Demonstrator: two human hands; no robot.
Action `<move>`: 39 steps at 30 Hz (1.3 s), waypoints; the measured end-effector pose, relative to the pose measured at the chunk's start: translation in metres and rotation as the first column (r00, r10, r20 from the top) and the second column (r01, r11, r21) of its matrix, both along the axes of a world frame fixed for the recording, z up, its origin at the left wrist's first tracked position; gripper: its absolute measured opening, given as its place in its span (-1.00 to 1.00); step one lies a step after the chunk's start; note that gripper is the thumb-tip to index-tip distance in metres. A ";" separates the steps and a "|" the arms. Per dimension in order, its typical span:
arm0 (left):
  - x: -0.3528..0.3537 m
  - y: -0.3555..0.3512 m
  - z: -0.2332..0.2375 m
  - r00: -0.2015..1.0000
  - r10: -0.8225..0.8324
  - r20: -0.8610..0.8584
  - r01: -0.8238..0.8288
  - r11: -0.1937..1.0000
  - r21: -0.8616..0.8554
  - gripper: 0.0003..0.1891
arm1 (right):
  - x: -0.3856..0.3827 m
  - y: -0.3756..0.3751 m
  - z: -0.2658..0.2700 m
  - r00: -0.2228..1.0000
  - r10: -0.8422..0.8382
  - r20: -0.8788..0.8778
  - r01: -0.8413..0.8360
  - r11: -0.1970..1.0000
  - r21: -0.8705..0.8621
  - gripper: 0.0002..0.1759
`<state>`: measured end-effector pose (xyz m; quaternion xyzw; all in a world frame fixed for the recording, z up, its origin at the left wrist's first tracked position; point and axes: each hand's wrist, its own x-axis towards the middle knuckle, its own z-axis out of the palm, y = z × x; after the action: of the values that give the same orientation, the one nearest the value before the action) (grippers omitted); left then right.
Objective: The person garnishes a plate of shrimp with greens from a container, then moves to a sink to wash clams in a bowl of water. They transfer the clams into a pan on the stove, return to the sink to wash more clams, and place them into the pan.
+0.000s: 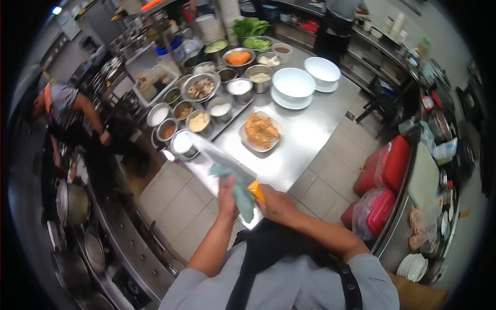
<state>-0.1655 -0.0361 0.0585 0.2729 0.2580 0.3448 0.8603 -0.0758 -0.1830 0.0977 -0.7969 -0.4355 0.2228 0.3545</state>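
Grey cloth shirt [289,287] and black apron [266,248] are closest. The right hand [277,205] is closed around the orange handle [256,191] of a big, wide metal knife [225,156]. The left hand [227,199] is closed on a soft green cloth [241,197], up against the blade. Both are over the near end of the shiny metal table [302,147]. Past the knife sits a white dish [247,140] with crispy orange-brown food [262,130]. Round metal tubs [220,109] of food stand near it.
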 end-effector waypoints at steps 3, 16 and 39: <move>0.007 0.011 0.002 0.920 0.066 -0.385 0.057 0.952 0.300 -0.58 | -0.011 0.023 -0.001 0.983 0.149 0.110 -0.144 0.988 -0.056 -0.61; 0.002 0.113 -0.052 0.783 0.175 -0.597 -0.154 0.984 0.087 -0.47 | 0.030 -0.103 0.006 0.998 0.058 0.015 -0.052 0.964 -0.262 -0.61; 0.115 0.009 -0.036 0.378 0.884 -0.274 0.341 0.142 0.929 -0.59 | 0.383 -0.682 -0.157 0.043 -0.846 0.531 0.999 0.019 -0.050 -0.41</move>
<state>-0.0508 -0.0275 0.0224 0.7893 0.4337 0.4214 0.1062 0.3071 -0.8652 -0.0589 -0.9562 0.2145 -0.1350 0.1468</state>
